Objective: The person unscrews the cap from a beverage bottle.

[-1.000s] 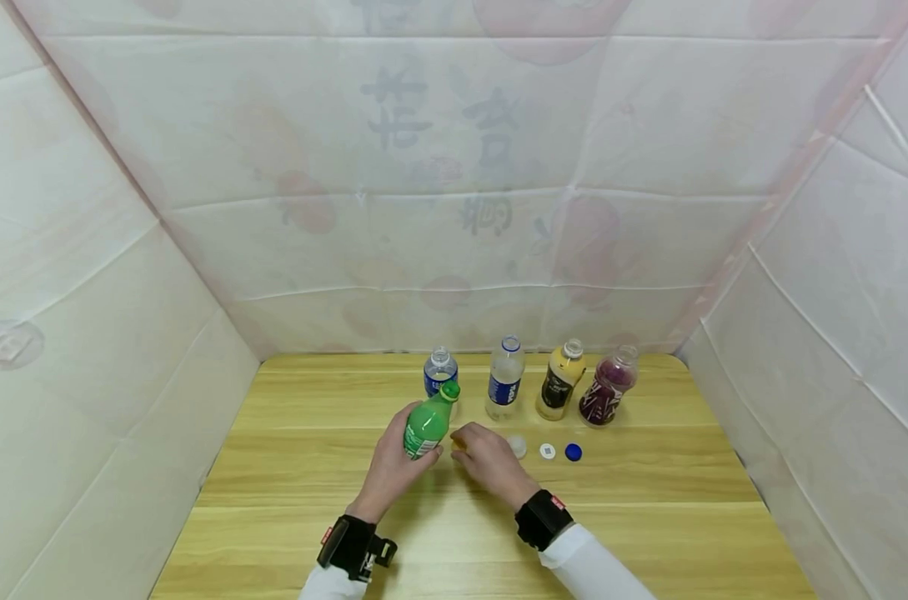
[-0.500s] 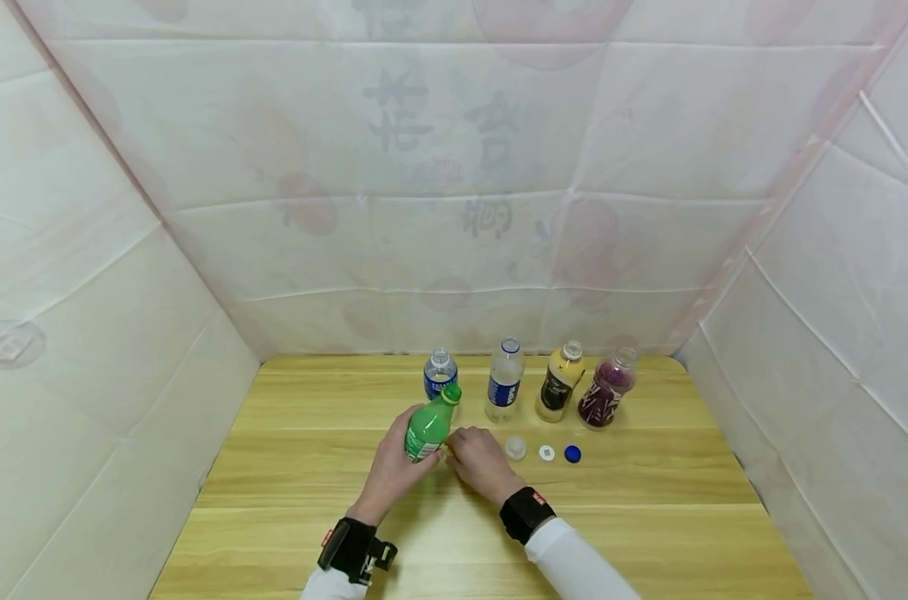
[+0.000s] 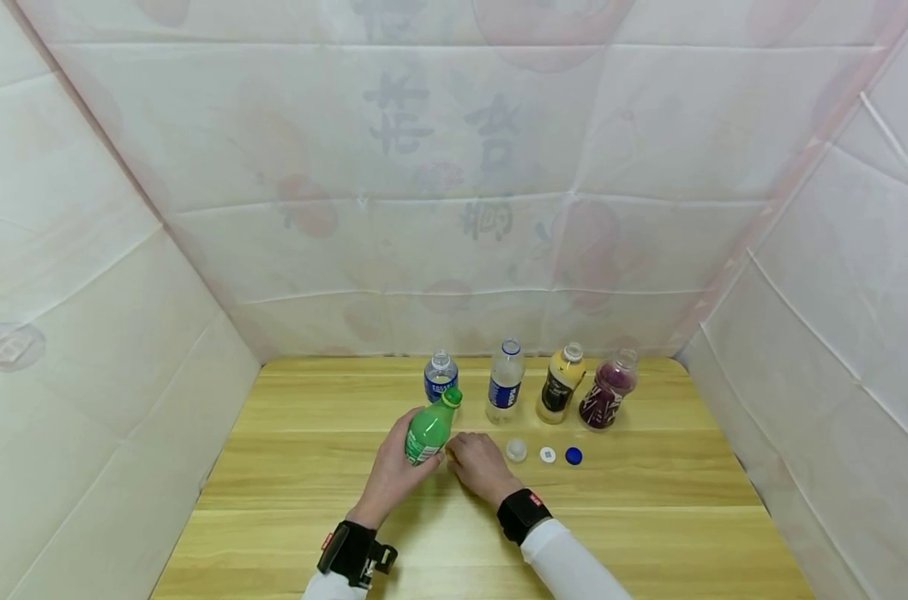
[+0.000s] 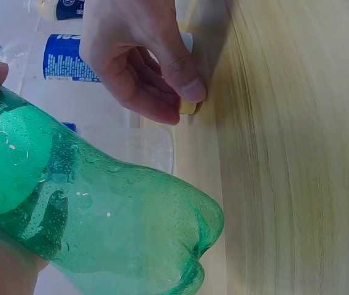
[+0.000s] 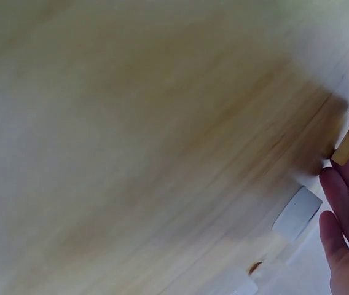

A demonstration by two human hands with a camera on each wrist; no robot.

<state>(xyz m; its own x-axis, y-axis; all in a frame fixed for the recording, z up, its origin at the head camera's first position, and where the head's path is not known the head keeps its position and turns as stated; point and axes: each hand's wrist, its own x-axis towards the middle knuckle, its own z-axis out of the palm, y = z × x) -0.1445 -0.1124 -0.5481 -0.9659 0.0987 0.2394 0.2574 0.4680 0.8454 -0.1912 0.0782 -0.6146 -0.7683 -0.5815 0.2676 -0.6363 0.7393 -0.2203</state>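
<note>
My left hand (image 3: 395,467) grips a green plastic bottle (image 3: 428,431) that leans to the right, its green cap (image 3: 451,397) on. In the left wrist view the see-through lower part of this bottle fills the foreground, clear of the wood. Just right of it, my right hand (image 3: 484,467) is low over the table. Between its thumb and fingers it pinches a small yellow cap (image 4: 188,106), which stands on edge at the table surface. The right wrist view shows the same yellow cap (image 5: 345,147) at the fingertips, beside a white cap (image 5: 297,213).
Behind the hands stand uncapped bottles: a blue-labelled one (image 3: 441,379), a clear one (image 3: 504,392), a yellow one (image 3: 559,387) and a purple one (image 3: 607,396). A translucent cap (image 3: 516,451), a white cap (image 3: 547,455) and a blue cap (image 3: 574,456) lie in a row on the wooden table (image 3: 611,542).
My right hand has shifted a little left with the yellow cap, bringing the translucent cap fully into view. The left hand and green bottle have hardly moved.
</note>
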